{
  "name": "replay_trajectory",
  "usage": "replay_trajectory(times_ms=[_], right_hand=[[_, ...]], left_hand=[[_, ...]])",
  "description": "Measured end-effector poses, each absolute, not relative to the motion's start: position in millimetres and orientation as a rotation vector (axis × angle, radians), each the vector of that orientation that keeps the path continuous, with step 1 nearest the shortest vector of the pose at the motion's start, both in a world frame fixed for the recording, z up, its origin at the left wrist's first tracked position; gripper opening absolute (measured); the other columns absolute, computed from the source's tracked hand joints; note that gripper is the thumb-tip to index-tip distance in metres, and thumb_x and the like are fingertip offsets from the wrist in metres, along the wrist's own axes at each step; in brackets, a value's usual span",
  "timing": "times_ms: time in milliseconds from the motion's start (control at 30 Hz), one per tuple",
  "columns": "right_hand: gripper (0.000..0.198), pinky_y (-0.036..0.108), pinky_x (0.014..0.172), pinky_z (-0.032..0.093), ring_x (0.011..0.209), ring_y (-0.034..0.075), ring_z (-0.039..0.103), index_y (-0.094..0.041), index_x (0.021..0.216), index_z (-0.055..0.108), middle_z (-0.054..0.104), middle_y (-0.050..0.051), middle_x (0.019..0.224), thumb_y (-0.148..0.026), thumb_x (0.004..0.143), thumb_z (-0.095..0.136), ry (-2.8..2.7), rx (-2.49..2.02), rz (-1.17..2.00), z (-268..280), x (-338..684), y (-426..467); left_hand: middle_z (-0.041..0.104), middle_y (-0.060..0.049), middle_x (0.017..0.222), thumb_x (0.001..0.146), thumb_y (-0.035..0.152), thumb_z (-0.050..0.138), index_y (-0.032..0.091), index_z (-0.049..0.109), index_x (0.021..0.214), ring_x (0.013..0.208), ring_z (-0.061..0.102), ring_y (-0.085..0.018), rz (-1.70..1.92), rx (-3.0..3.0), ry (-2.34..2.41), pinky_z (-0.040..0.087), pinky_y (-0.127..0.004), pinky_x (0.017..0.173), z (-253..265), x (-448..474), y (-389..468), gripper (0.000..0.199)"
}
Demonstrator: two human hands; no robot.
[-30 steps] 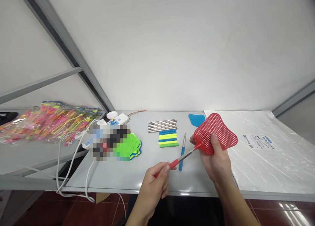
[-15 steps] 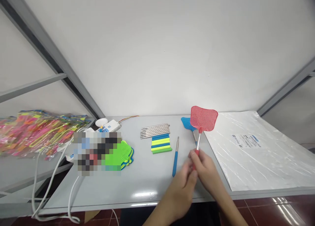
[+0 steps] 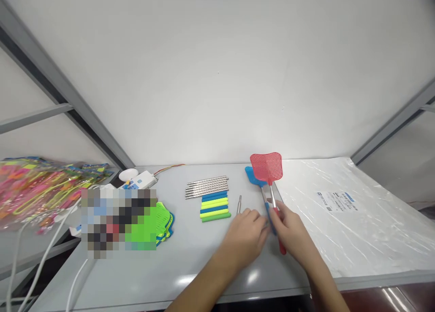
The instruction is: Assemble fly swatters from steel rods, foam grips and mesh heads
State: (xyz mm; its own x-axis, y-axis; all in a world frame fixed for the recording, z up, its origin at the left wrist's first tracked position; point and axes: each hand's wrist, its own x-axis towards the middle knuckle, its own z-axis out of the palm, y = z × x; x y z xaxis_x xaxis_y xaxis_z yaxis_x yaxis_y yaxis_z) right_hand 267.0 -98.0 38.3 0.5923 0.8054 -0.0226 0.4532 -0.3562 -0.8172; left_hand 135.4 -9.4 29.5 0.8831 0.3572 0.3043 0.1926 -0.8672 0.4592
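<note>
"What are the fingers doing?"

"Those of the right hand (image 3: 294, 234) pinch the handle of a red swatter (image 3: 267, 166). The left hand (image 3: 244, 237) is curled, knuckles up, just to the left; its fingertips are hidden, so I can't tell whether they grip anything."

"Which way does the red one point?"

"Head away from the person, toward the wall (image 3: 210, 76). Its long axis runs from near to far, leaning a little left."

"And against the fingers?"

"They hold it at the grip. Shaft and head reach out beyond them, and the red butt end sticks out on the near side."

"What's it like up close?"

"A broad head full of small holes, flared at the far corners, then a shiny metal shaft and a smooth red grip."

"And further out?"

"A blue swatter (image 3: 252, 175) sits partly behind the red one, pointing the same way. A slim metal tip (image 3: 239, 204) pokes out past the left hand. Leftward on the gray table (image 3: 136, 280) are silver rods (image 3: 206, 188), blue, yellow and green tubes (image 3: 215, 207), and stacked mesh heads (image 3: 161, 219), green uppermost. Rightward lies a glossy, wrinkled white sheet (image 3: 374, 232) bearing a label (image 3: 337, 201)."
</note>
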Motion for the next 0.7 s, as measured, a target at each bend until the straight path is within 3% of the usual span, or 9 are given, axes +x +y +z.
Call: replay_trajectory(times_ms=[133, 300, 500, 700], right_hand=[[0.045, 0.027, 0.050, 0.033, 0.049, 0.017, 0.049, -0.017, 0.129, 0.048, 0.046, -0.007, 0.054, -0.042, 0.092, 0.043, -0.986, -1.951, 0.549, 30.8, 250.2, -90.5], [0.035, 0.028, 0.050, 0.033, 0.049, 0.018, 0.051, -0.018, 0.116, 0.049, 0.051, -0.006, 0.055, -0.042, 0.093, 0.039, -0.995, -2.007, 0.568, 28.3, 251.3, -86.9], [0.030, 0.028, 0.054, 0.036, 0.054, 0.018, 0.053, -0.021, 0.099, 0.057, 0.049, -0.004, 0.057, -0.046, 0.093, 0.040, -1.053, -2.119, 0.449, 27.7, 266.5, -94.4], [0.041, 0.029, 0.059, 0.039, 0.066, 0.022, 0.063, -0.015, 0.124, 0.055, 0.066, 0.005, 0.072, -0.037, 0.095, 0.034, -1.108, -2.355, 0.332, 24.2, 274.0, -88.2]], left_hand=[[0.060, -0.005, 0.083, 0.095, 0.020, 0.045, 0.020, 0.063, 0.089, 0.080, 0.053, -0.020, 0.651, 2.567, 0.496, 0.045, -0.035, 0.074, 24.0, 120.4, 12.2, 0.019], [0.059, -0.006, 0.082, 0.098, 0.019, 0.038, 0.018, 0.061, 0.095, 0.079, 0.051, -0.020, 0.811, 2.474, 0.643, 0.042, -0.035, 0.073, 16.2, 102.9, 19.1, 0.023], [0.060, -0.005, 0.075, 0.095, 0.019, 0.043, 0.020, 0.063, 0.093, 0.072, 0.054, -0.020, 0.811, 2.455, 0.560, 0.042, -0.032, 0.068, 12.5, 106.0, 7.1, 0.020], [0.063, -0.005, 0.077, 0.095, 0.020, 0.043, 0.019, 0.063, 0.092, 0.073, 0.056, -0.019, 0.711, 2.477, 0.487, 0.042, -0.031, 0.068, 14.5, 105.5, 4.4, 0.021]])
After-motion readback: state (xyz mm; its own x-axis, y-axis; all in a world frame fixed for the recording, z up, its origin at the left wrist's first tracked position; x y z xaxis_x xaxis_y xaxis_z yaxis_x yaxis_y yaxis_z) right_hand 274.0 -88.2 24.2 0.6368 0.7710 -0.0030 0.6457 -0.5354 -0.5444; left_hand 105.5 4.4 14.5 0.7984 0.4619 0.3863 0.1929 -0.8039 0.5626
